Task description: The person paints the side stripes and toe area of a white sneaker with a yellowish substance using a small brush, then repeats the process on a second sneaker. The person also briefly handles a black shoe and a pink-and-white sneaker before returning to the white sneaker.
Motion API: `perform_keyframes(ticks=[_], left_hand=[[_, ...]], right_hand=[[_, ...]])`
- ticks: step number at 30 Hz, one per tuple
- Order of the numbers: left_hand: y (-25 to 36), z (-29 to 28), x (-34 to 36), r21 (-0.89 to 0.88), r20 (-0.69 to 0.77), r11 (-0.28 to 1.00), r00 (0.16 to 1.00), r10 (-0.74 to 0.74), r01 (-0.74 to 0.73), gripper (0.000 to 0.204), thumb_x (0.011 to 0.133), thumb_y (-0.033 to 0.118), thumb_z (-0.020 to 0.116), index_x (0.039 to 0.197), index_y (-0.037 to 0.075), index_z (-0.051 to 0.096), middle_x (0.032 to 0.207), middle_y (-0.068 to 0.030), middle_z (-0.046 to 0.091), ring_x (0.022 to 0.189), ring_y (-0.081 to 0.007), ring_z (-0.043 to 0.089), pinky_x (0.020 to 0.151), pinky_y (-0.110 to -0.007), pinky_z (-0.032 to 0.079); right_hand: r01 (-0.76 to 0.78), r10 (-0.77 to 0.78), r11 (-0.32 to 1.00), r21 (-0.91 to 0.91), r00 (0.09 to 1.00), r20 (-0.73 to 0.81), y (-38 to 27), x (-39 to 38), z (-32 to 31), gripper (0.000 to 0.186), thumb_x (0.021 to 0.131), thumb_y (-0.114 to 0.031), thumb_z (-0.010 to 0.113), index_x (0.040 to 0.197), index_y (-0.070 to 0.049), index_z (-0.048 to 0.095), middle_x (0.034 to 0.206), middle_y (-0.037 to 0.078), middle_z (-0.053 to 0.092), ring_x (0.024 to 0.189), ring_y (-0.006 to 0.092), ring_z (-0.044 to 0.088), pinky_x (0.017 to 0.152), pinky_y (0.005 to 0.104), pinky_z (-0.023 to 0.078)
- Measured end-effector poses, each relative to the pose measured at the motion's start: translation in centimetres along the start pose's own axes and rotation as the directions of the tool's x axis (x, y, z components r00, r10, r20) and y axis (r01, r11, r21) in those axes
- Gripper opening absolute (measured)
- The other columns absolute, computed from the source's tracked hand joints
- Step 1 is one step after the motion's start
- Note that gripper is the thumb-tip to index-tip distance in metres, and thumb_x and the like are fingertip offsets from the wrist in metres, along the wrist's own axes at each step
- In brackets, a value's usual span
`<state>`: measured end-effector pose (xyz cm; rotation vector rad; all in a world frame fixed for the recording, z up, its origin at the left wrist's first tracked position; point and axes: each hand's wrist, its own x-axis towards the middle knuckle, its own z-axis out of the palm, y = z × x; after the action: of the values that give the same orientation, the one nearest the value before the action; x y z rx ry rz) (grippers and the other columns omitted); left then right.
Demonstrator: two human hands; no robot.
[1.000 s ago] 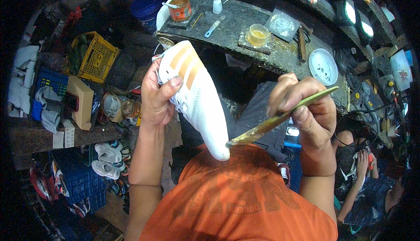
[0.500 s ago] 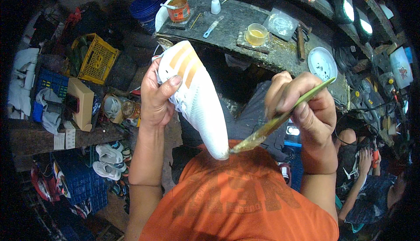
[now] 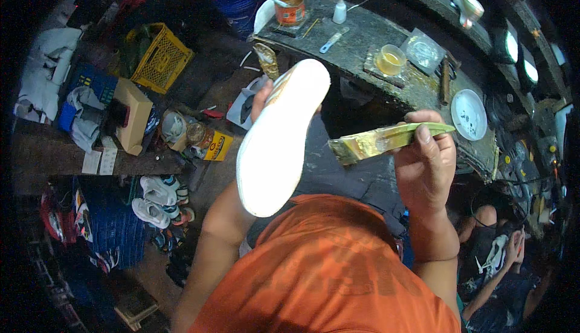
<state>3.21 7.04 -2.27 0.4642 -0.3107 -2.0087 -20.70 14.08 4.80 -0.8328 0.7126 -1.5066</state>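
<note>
A white sneaker (image 3: 281,146) is tilted so that its pale sole faces me, with a little of its tan-striped side showing at the upper left. My left hand (image 3: 261,99) grips it from behind; only some fingers show at the edge, the rest being hidden by the shoe. To the right, my right hand (image 3: 428,161) pinches a flat brush (image 3: 380,140) with a green handle and a crusted, amber-coated end. The brush points left toward the sneaker, and a gap separates the two.
Across the workbench (image 3: 362,28) stand an orange tin (image 3: 290,10), a white squeeze bottle (image 3: 339,13), a cup of amber liquid (image 3: 389,61), a hammer (image 3: 445,82) and a white dish (image 3: 469,114). A yellow crate (image 3: 161,60) lies left. Another person's hand (image 3: 515,247) is at lower right.
My left hand has turned the sneaker from its upper side to its sole. The brush has come away from the shoe's toe and swung to nearly level. My view has shifted slightly.
</note>
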Motion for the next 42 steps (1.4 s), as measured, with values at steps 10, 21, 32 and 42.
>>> perform_keyframes(ticks=[10,21,32,42], left_hand=[[-2.2,-2.2,2.3,-0.069,0.119,0.997,0.993,0.025,-0.016,0.061,0.096,0.053,0.049,0.125,0.001,0.062,0.102,-0.0167,0.072,0.085,-0.0227,0.072,0.073,-0.035,0.06],[-1.6,-4.2,2.5,-0.214,0.192,0.971,0.979,-0.067,0.108,0.058,0.1,0.049,0.046,0.127,0.0,0.059,0.1,-0.0188,0.07,0.081,-0.0256,0.071,0.068,-0.037,0.061],[-1.3,-6.0,1.3,-0.214,0.116,0.974,0.992,-0.044,0.068,0.054,0.1,0.039,0.059,0.132,-0.004,0.053,0.114,-0.0235,0.065,0.103,-0.0279,0.068,0.089,-0.039,0.06],[-2.5,0.9,-1.0,0.479,-0.103,0.79,0.87,0.483,-0.382,0.025,0.1,0.02,0.063,0.113,-0.001,0.064,0.094,-0.0064,0.069,0.082,-0.0103,0.067,0.073,-0.023,0.056]], right_hand=[[0.166,-0.095,0.878,-0.448,0.979,0.178,3.5,-0.7,3.3,0.023,0.096,-0.006,0.064,0.117,0.005,0.064,0.107,0.011,0.068,0.091,0.0153,0.061,0.084,0.03,0.048],[0.47,-0.097,0.724,-0.505,0.795,0.599,1.3,-0.1,2.8,0.019,0.083,-0.007,0.076,0.102,-0.004,0.075,0.091,0.006,0.072,0.079,0.0214,0.062,0.079,0.0365,0.042],[0.506,0.002,0.697,-0.508,0.707,0.707,1.2,-0.1,1.7,0.02,0.084,-0.012,0.077,0.104,-0.008,0.076,0.093,0.003,0.073,0.082,0.0212,0.063,0.08,0.035,0.04],[0.757,-0.204,0.558,-0.341,0.523,0.828,1.5,-2.2,1.0,0.029,0.083,-0.019,0.074,0.111,-0.013,0.073,0.101,0.001,0.075,0.082,0.0186,0.063,0.077,0.0378,0.038]])
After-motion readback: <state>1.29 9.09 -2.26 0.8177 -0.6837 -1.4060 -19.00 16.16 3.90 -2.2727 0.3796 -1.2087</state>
